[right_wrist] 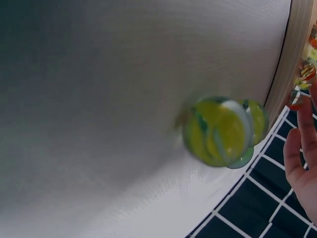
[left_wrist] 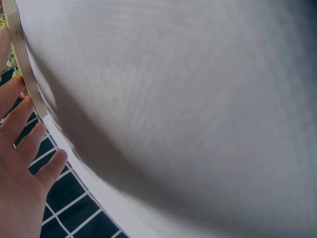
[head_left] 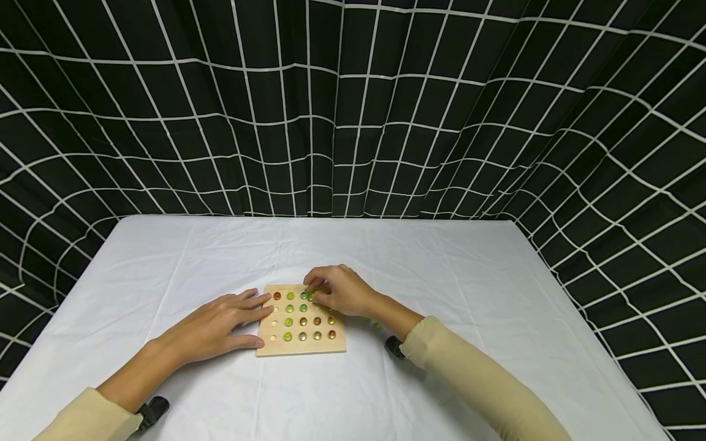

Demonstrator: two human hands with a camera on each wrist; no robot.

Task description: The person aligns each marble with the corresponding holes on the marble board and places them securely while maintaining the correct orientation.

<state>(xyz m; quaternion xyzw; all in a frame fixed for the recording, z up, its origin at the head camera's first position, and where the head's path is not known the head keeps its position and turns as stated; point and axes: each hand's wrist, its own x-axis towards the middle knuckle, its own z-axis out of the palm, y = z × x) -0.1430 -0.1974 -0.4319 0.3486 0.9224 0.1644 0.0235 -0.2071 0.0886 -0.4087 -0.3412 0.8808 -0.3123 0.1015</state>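
A pale wooden board [head_left: 300, 350] lies on the table, its hollows holding rows of glass marbles in yellow-green, green and reddish brown. Most hollows in the leftmost column are bare; a reddish-brown marble [head_left: 277, 296] sits at its top. My left hand [head_left: 223, 324] rests along the board's left edge with fingers spread, thumb near the front corner. Over the back row, my right hand [head_left: 344, 291] pinches a green marble [head_left: 311, 297] between thumb and fingertips. That hand partly covers the board's back right hollows. In the left wrist view, fingertips touch the board's side [left_wrist: 25, 59].
Several loose yellow-green marbles [right_wrist: 218, 131] lie on the white cloth right of the board, partly beneath the right forearm. The white-covered table [head_left: 441, 263] stretches around the board. Black curtains with a white grid [head_left: 353, 122] stand behind and at both sides.
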